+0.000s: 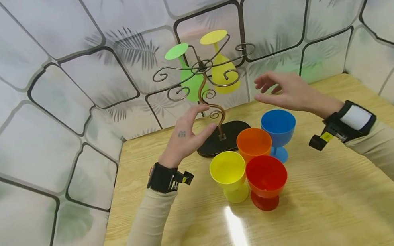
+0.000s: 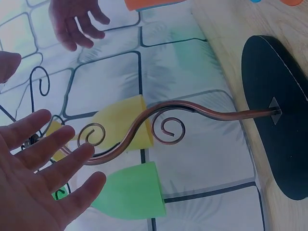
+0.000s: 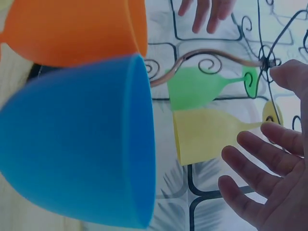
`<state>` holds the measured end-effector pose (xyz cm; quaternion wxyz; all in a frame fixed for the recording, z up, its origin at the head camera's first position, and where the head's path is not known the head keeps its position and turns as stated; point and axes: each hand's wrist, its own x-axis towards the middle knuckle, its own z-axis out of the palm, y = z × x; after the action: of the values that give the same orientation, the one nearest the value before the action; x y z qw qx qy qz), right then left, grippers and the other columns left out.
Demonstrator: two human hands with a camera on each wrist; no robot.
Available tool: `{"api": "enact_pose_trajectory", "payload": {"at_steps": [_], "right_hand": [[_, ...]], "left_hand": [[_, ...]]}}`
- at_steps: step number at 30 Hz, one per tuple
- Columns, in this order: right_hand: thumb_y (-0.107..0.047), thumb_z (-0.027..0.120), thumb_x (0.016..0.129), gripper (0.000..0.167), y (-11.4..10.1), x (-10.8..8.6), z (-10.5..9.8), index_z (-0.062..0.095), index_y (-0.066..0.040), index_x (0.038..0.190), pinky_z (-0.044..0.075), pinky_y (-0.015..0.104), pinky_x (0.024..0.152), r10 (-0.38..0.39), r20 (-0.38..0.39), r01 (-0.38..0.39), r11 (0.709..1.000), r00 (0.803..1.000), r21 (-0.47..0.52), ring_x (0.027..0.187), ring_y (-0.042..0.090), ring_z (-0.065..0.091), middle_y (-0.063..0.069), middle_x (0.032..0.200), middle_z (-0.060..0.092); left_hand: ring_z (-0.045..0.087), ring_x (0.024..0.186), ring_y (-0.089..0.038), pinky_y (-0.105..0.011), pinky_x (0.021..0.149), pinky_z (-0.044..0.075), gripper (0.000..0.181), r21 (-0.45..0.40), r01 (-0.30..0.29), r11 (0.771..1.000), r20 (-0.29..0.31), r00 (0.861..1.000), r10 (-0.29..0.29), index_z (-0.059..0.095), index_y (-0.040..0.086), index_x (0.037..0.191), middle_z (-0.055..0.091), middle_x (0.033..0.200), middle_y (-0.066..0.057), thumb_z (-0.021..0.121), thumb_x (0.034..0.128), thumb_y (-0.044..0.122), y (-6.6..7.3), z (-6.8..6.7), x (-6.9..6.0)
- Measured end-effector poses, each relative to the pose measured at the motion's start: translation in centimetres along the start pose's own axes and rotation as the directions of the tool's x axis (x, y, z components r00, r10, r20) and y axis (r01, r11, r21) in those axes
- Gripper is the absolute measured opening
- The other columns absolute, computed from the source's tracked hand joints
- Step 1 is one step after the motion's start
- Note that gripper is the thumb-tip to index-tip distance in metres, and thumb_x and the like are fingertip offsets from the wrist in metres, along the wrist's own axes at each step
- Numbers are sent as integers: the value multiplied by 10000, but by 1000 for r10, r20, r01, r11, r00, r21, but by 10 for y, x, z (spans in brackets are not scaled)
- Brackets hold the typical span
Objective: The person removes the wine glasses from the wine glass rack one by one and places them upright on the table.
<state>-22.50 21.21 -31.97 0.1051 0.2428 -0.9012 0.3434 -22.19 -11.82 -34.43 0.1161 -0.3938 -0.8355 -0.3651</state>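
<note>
A metal rack with a wavy copper stem and curled arms stands on a black oval base. Upside down from its arms hang a green goblet and a yellow goblet. My left hand, fingers spread, is in the air left of the stem, holding nothing. Right of the rack, above the blue goblet, my right hand is raised with relaxed fingers and nothing in it. In the left wrist view the left fingers are apart; the right wrist view shows the right fingers apart too.
Upright on the wooden table, in front of the rack, stand an orange goblet, another yellow goblet and a red goblet, close together beside the blue one. A patterned cloth wall rises behind and at both sides.
</note>
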Motion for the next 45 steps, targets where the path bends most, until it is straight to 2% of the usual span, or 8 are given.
{"api": "enact_pose_trajectory", "payload": {"at_steps": [6, 13, 24, 29, 33, 37, 42, 45], "right_hand": [[-376, 677, 968, 626, 1, 28, -4, 479, -17, 1441, 541, 573, 947, 86, 80, -83, 996, 993, -36, 1175, 376, 613, 211, 1340, 622], [-493, 655, 952, 853, 8, 58, -2, 295, -11, 1556, 489, 598, 1021, 217, 186, -196, 973, 958, -123, 1297, 419, 548, 266, 1480, 490], [-517, 721, 888, 1068, 15, 97, 22, 132, 6, 1609, 383, 622, 1113, 313, 155, -311, 950, 937, -38, 1393, 458, 410, 280, 1578, 354], [-474, 775, 868, 1053, 20, 105, 32, 175, 21, 1579, 390, 619, 1113, 300, 109, -305, 952, 948, 25, 1392, 478, 425, 302, 1562, 377], [-422, 796, 867, 1016, 23, 111, 37, 228, 32, 1576, 390, 586, 1136, 247, 78, -250, 968, 966, 34, 1386, 463, 451, 303, 1544, 411], [-417, 782, 867, 1003, 25, 117, 40, 239, 38, 1578, 426, 553, 1110, 186, 41, -187, 982, 982, 28, 1318, 449, 516, 314, 1485, 473], [-426, 762, 862, 972, 22, 124, 41, 250, 2, 1569, 452, 561, 1064, 175, 30, -177, 983, 984, 57, 1291, 451, 522, 331, 1448, 490], [-399, 771, 864, 954, 20, 126, 42, 253, -20, 1570, 458, 572, 1052, 170, 27, -172, 983, 985, 71, 1291, 458, 516, 324, 1457, 475]], "left_hand": [[546, 1331, -274, -432, 1132, 428, 506, 13, 1, 1000, -18, 1000, 0, 548, 12, 1401, 608, 1399, -162, 689, 970, 238, -4, 2, 8], [537, 1329, -254, -461, 1047, 488, 501, -1, 27, 1000, 13, 1000, -27, 535, 42, 1427, 584, 1432, -147, 670, 988, 242, -2, 4, 12], [521, 1339, -250, -433, 1040, 483, 546, 2, 39, 999, 63, 997, -39, 509, 67, 1462, 562, 1458, -126, 673, 983, 271, 1, 0, 16], [490, 1387, -256, -462, 1092, 465, 640, -6, 49, 999, 110, 993, -48, 441, 61, 1520, 506, 1526, -128, 659, 975, 317, 9, -3, 21], [439, 1429, -240, -468, 1123, 444, 730, -36, 107, 994, 172, 980, -100, 345, 69, 1579, 404, 1609, -109, 639, 978, 361, 16, 0, 29], [382, 1470, -254, -483, 1158, 409, 810, -64, 193, 979, 233, 957, -174, 237, 99, 1623, 320, 1653, -122, 624, 980, 404, 20, 6, 38], [355, 1490, -246, -483, 1140, 433, 889, -139, 284, 949, 275, 931, -238, 112, 161, 1654, 248, 1683, -121, 634, 980, 413, 19, 13, 48], [441, 1418, -243, -456, 1109, 464, 923, -161, 338, 927, 302, 911, -280, 51, 188, 1660, 194, 1706, -80, 635, 982, 415, 18, 18, 53]]}}
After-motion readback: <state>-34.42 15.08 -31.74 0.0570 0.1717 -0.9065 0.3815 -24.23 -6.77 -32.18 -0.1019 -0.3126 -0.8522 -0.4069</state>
